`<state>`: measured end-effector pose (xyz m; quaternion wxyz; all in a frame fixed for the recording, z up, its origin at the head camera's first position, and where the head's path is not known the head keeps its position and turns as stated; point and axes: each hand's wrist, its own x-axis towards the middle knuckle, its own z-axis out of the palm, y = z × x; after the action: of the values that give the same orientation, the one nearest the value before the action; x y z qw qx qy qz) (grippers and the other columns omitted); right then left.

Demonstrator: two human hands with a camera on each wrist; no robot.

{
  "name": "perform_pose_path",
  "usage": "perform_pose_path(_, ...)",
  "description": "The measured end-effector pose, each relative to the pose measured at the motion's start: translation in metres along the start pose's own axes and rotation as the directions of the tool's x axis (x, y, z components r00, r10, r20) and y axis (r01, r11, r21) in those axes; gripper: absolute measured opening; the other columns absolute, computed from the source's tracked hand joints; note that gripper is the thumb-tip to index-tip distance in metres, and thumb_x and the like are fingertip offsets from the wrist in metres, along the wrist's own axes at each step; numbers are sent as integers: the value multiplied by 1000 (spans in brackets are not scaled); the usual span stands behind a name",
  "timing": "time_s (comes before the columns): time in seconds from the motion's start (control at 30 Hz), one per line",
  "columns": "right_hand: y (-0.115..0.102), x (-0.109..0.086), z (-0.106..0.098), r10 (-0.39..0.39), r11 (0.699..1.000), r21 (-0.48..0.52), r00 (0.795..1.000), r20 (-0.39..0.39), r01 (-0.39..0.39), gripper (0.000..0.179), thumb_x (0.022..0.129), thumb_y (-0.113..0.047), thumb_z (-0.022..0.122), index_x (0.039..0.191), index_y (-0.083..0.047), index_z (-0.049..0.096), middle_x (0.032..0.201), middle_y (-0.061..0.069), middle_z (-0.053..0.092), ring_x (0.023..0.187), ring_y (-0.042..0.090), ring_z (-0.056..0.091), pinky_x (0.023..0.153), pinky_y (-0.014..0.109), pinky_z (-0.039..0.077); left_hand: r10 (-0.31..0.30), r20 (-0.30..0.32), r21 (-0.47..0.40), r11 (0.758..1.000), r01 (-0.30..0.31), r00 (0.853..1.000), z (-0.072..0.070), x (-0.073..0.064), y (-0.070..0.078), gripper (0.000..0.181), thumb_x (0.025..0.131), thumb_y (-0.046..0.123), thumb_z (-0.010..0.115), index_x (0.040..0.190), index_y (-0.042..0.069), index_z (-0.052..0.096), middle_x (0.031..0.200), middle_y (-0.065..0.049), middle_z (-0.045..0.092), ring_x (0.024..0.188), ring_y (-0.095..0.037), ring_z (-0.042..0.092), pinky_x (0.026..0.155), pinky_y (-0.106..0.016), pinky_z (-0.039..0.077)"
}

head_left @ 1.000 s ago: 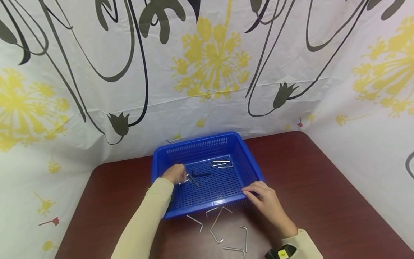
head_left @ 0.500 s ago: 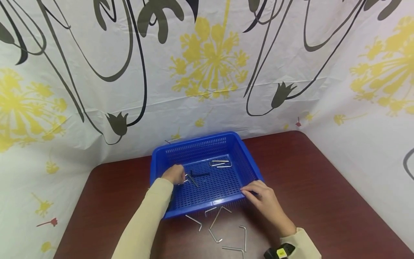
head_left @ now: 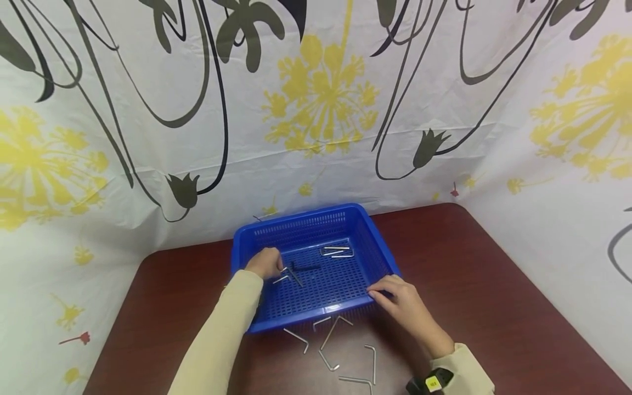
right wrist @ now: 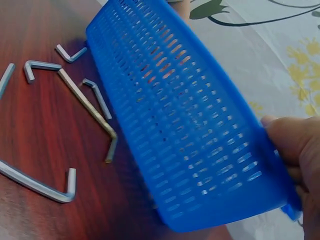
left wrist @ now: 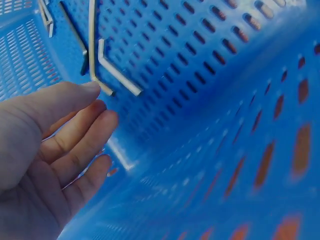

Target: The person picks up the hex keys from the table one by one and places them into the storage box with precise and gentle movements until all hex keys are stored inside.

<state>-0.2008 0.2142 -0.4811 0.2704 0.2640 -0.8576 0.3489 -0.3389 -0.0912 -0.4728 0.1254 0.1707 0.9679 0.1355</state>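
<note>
Basket (head_left: pixel 326 309) was pinched by the right hand (head_left: pixel 405 302), hex keys (left wrist: pixel 120 77) lay beside the left hand (head_left: pixel 265 263), fingers loosely bent

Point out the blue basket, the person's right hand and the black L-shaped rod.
Blue basket (head_left: pixel 296 319), head view: on its near rim.
Right hand (head_left: pixel 401 300), head view: on the back of the hand.
Black L-shaped rod (left wrist: pixel 73 28), left wrist view: on its long section.

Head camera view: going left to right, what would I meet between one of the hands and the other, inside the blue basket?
Left hand → dark rod lying crosswise → cluster of silver rods → right hand.
</note>
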Motion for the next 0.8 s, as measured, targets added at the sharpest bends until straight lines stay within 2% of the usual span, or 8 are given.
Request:
perform_pose_path(0.1, -1, 4, -4, 3, 1000, -10, 998, 68, -2, 14, 71, 0, 74, 80, -10, 70, 78, -8, 63, 75, 9, 57, 66, 23, 48, 14, -21, 19, 1000, -14, 1000, -8, -2, 1, 10, 71, 3, 73, 76, 8, 67, 79, -2, 64, 72, -17, 58, 68, -35, 50)
perform_pose_path(0.2, -2, 8, -9, 28, 999, -23, 986, 166, -24, 9, 75, -2, 72, 82, -8, 70, 80, -6, 63, 76, 10, 58, 67, 28, 50, 28, -34, 29, 999, -27, 999, -17, -6, 3, 11, 70, 4, 75, 78, 7, 67, 80, -2, 64, 73, -19, 59, 67, -35, 50)
perform_pose_path(0.27, -3, 11, -13, 55, 998, -45, 971, 234, -46, 6, 77, -5, 70, 83, -7, 70, 81, -5, 63, 77, 12, 58, 68, 30, 51, 34, -34, 26, 999, -33, 999, -22, -9, 5, 11, 71, 4, 75, 79, 7, 67, 80, -2, 64, 72, -18, 59, 67, -35, 50)
perform_pose_path(0.37, -7, 17, -20, 111, 992, -97, 936, 334, -83, 7, 80, -9, 69, 87, -5, 70, 83, -3, 63, 80, 14, 58, 72, 33, 51, 33, -32, 16, 999, -32, 999, -28, -13, 10, 11, 73, 5, 74, 81, 7, 67, 82, -2, 64, 72, -18, 59, 67, -35, 50)
perform_pose_path(0.43, -10, 21, -23, 129, 988, -126, 922, 364, -89, 9, 81, -10, 69, 88, -5, 70, 84, -3, 64, 82, 15, 58, 73, 35, 51, 28, -25, 12, 1000, -28, 999, -32, -16, 12, 11, 74, 5, 73, 83, 7, 67, 84, -3, 64, 73, -18, 59, 68, -35, 50)
perform_pose_path(0.5, -14, 23, -26, 136, 986, -143, 917, 374, -88, 9, 81, -10, 69, 88, -5, 70, 85, -3, 63, 83, 16, 57, 74, 35, 51, 24, -19, 16, 1000, -24, 1000, -36, -19, 14, 11, 75, 6, 73, 85, 7, 68, 86, -3, 64, 75, -18, 59, 69, -36, 51)
perform_pose_path(0.63, -18, 24, -29, 93, 988, -150, 939, 330, -45, 9, 79, -9, 71, 87, -6, 70, 84, -3, 63, 81, 15, 57, 71, 33, 51, 27, -13, 24, 999, -27, 1000, -42, -26, 15, 13, 76, 8, 73, 88, 7, 68, 90, -3, 65, 78, -19, 60, 72, -36, 51)
perform_pose_path(0.8, -23, 22, -32, -6, 987, -153, 969, 247, 45, 11, 74, -6, 73, 85, -7, 70, 82, -4, 63, 79, 13, 58, 68, 31, 50, 47, -17, 36, 998, -47, 999, -48, -36, 18, 12, 77, 10, 73, 88, 7, 68, 89, -3, 64, 80, -19, 60, 72, -37, 50)
